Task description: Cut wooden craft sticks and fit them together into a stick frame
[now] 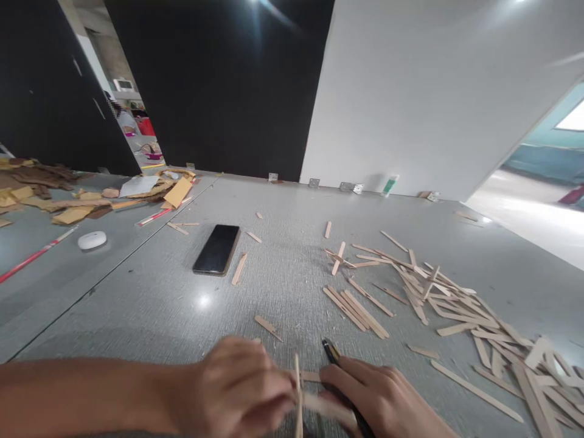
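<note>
My left hand (249,386) is closed, its fingertips pinching a small cross of wooden craft sticks (298,380) near the bottom edge. One stick of the cross stands upright; others run sideways toward my right hand (371,389). That hand curls its fingers over a slim black utility knife (326,348), whose front end sticks out past the knuckles. A blurred stick (328,409) reaches under the right fingers, and their grip on it is partly hidden. Just beyond the hands lie a notched stick piece (268,327) and a row of craft sticks (358,311).
A large pile of craft sticks (479,322) spreads on the right, with an assembled stick cross (338,258) behind the row. Left of centre are a phone (216,249) and a white oval case (92,240). Cardboard scraps (73,204) lie far left. A glue tube (390,185) leans against the partition.
</note>
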### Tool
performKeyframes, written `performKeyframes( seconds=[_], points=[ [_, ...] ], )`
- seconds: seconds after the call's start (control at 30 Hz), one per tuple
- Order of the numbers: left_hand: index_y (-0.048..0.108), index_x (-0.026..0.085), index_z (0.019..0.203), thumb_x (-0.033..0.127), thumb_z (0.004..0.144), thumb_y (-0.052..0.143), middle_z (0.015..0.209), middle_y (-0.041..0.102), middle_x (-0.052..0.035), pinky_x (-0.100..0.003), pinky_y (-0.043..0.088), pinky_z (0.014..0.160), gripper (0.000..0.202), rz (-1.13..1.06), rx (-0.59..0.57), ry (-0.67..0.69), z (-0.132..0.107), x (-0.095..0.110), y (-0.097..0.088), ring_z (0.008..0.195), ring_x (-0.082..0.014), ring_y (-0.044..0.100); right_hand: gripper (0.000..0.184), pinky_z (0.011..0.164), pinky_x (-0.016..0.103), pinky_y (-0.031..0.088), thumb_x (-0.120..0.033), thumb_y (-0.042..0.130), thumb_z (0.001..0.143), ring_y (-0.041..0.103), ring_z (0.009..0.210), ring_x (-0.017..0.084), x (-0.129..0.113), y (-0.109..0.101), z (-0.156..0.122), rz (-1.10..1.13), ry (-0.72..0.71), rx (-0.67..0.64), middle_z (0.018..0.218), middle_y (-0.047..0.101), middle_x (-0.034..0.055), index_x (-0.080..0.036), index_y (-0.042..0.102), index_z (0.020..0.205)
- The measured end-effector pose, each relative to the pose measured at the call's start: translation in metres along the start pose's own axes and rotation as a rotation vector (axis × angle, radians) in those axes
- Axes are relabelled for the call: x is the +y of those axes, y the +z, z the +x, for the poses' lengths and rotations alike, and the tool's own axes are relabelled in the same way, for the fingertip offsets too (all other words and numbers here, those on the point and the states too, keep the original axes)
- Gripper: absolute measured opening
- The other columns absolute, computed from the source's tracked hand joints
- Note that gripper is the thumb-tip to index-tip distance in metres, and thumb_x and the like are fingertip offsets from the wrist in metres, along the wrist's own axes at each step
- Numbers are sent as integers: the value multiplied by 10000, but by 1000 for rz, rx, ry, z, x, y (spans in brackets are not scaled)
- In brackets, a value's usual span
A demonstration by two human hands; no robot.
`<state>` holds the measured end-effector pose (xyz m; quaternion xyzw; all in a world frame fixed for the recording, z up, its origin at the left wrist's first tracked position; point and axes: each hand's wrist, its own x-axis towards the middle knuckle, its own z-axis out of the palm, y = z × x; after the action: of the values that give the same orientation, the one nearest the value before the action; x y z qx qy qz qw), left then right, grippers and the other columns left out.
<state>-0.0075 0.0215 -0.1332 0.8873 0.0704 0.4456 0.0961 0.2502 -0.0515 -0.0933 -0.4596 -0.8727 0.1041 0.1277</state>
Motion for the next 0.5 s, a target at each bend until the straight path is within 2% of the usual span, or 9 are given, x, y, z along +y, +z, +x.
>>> performKeyframes(
  seconds=[0.07, 0.1, 0.2, 0.27, 0.37, 0.47, 0.5],
  points=[
    [651, 194, 1040, 122, 972, 625, 793, 731, 14, -254, 499, 581, 103, -59, 104, -242, 6, -7, 3, 580, -107, 605, 250, 587, 300, 531, -220, 413, 1110, 707, 689, 193, 7, 7, -11, -16, -49, 100, 867, 714, 61, -185, 654, 1054],
    [644, 185, 1071, 126, 989, 599, 770, 689, 20, -235, 467, 535, 111, -72, 115, -333, 9, -11, 4, 544, -94, 556, 242, 592, 309, 538, -234, 412, 1115, 715, 696, 199, 10, 11, -17, -37, -58, 141, 884, 718, 66, -174, 646, 1133],
    [639, 166, 1068, 149, 1025, 561, 680, 564, 52, -215, 414, 488, 91, -82, 130, -479, 15, -20, 6, 516, -91, 476, 268, 592, 321, 568, -241, 424, 1114, 745, 713, 212, 17, 14, -31, -125, -76, 215, 939, 744, 95, -133, 610, 1274],
    [650, 168, 1051, 165, 1027, 571, 689, 560, 50, -210, 421, 508, 83, -90, 106, -523, 14, -24, 8, 540, -92, 481, 306, 615, 329, 601, -202, 362, 1117, 772, 759, 229, 22, 9, -36, -208, -107, 211, 984, 768, 131, -114, 625, 1247],
    [659, 178, 1064, 167, 1023, 587, 765, 622, 30, -205, 433, 541, 84, -105, 58, -541, 12, -25, 8, 574, -87, 504, 453, 639, 345, 632, -28, 229, 1050, 800, 805, 250, 36, -4, -40, -372, -179, 152, 1076, 787, 195, -82, 625, 1264],
    [665, 190, 1090, 167, 1028, 590, 826, 658, 19, -204, 439, 563, 99, -124, -3, -531, 11, -25, 7, 595, -84, 518, 466, 587, 325, 630, 9, 271, 1002, 804, 710, 237, 56, -14, -42, -493, -187, 167, 1083, 802, 199, -94, 634, 1276],
    [670, 193, 1094, 170, 1029, 593, 836, 663, 19, -205, 443, 572, 103, -132, -26, -525, 11, -25, 7, 602, -84, 526, 439, 539, 307, 611, -17, 281, 1018, 796, 657, 232, 61, -17, -41, -504, -155, 181, 1011, 813, 183, -93, 642, 1255]
  ],
)
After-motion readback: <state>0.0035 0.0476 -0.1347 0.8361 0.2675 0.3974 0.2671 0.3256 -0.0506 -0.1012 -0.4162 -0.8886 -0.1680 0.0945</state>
